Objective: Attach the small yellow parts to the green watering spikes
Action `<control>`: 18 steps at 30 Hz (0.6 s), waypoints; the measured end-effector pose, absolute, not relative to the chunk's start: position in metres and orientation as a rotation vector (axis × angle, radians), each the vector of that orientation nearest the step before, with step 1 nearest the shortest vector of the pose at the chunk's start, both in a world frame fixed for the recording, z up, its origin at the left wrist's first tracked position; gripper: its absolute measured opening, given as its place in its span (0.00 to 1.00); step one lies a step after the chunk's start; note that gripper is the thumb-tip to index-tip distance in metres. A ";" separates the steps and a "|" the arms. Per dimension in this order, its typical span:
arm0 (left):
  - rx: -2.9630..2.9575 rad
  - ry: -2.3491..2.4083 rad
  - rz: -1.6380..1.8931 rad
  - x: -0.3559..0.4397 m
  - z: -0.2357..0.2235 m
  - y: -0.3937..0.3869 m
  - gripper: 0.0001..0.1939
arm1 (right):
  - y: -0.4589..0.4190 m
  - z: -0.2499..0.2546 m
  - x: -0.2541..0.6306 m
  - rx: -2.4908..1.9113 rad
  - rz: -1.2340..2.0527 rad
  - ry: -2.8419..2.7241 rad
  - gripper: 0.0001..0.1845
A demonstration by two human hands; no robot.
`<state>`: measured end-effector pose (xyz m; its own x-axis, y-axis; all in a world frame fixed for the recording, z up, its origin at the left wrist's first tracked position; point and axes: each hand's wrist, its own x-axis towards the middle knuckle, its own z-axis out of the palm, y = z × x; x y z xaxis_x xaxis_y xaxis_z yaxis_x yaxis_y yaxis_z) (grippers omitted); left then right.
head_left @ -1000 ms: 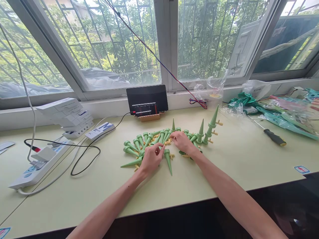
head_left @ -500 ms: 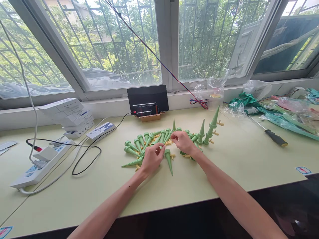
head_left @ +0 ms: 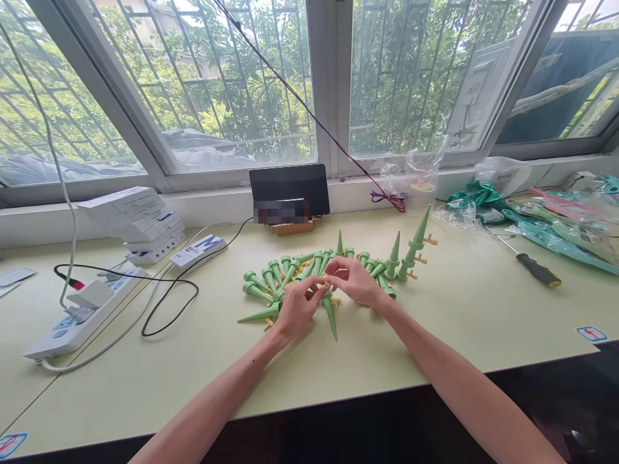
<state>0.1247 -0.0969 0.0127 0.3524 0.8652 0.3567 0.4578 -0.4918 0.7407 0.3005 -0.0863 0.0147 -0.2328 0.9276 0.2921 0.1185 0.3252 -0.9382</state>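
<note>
My left hand [head_left: 300,305] and my right hand [head_left: 353,281] meet fingertip to fingertip over a pile of green plastic plant watering spikes [head_left: 264,290]. Both are closed in a pinch at a small yellow valve [head_left: 325,280], mostly hidden by the fingers. Just below them a single green spike [head_left: 331,319] lies with its tip toward me, a yellow valve [head_left: 337,302] at its cap. More yellow pieces around the fingers are largely covered. To the right, several spikes are stacked upright in a leaning tower [head_left: 416,245] with yellow valves sticking out, beside a shorter upright stack [head_left: 394,254].
A tablet [head_left: 290,187] leans at the window behind the pile. A power strip [head_left: 87,316], cables and white boxes [head_left: 138,222] occupy the left. At the right lie a screwdriver [head_left: 538,269] and plastic bags [head_left: 565,225]. The table's front edge runs beneath my forearms.
My right hand has moved left and down from the pile to meet my left hand, whose fingers stay pinched. The view has shifted slightly.
</note>
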 end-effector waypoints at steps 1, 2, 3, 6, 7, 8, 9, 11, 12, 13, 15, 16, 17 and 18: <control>2.097 1.137 1.016 0.125 0.013 -0.097 0.13 | -0.087 0.015 0.300 -0.963 1.057 -1.609 0.07; 2.099 1.130 1.018 0.125 0.013 -0.097 0.13 | -0.087 0.015 0.300 -0.961 1.070 -1.604 0.08; 2.100 1.127 1.020 0.125 0.014 -0.098 0.12 | -0.088 0.015 0.300 -0.960 1.079 -1.599 0.08; 2.101 1.128 1.029 0.125 0.014 -0.098 0.12 | -0.089 0.016 0.300 -0.952 1.090 -1.601 0.09; 2.099 1.131 1.031 0.125 0.013 -0.098 0.12 | -0.090 0.016 0.300 -0.946 1.094 -1.603 0.09; 2.096 1.134 1.032 0.125 0.013 -0.098 0.12 | -0.090 0.017 0.300 -0.938 1.099 -1.605 0.09; 2.092 1.136 1.034 0.125 0.012 -0.098 0.13 | -0.091 0.017 0.299 -0.931 1.105 -1.603 0.10; 2.089 1.137 1.031 0.125 0.011 -0.097 0.13 | -0.091 0.018 0.299 -0.922 1.111 -1.597 0.11; 2.089 1.135 1.027 0.125 0.010 -0.097 0.13 | -0.091 0.018 0.299 -0.921 1.110 -1.592 0.11; 2.089 1.132 1.025 0.125 0.010 -0.097 0.13 | -0.091 0.018 0.299 -0.921 1.107 -1.589 0.12; 2.090 1.122 1.023 0.125 0.010 -0.097 0.12 | -0.091 0.018 0.299 -0.923 1.104 -1.582 0.13; 2.090 1.119 1.024 0.125 0.010 -0.097 0.12 | -0.091 0.018 0.299 -0.925 1.105 -1.577 0.14; 2.090 1.116 1.026 0.125 0.010 -0.097 0.11 | -0.091 0.018 0.299 -0.926 1.107 -1.569 0.14; 2.091 1.114 1.028 0.125 0.010 -0.097 0.11 | -0.090 0.018 0.299 -0.927 1.109 -1.560 0.15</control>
<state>0.1249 -0.0971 0.0096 0.3636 0.8564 0.3666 0.4340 -0.5039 0.7468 0.2987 -0.0903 0.0176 -0.2374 0.9314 0.2759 0.0461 0.2945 -0.9545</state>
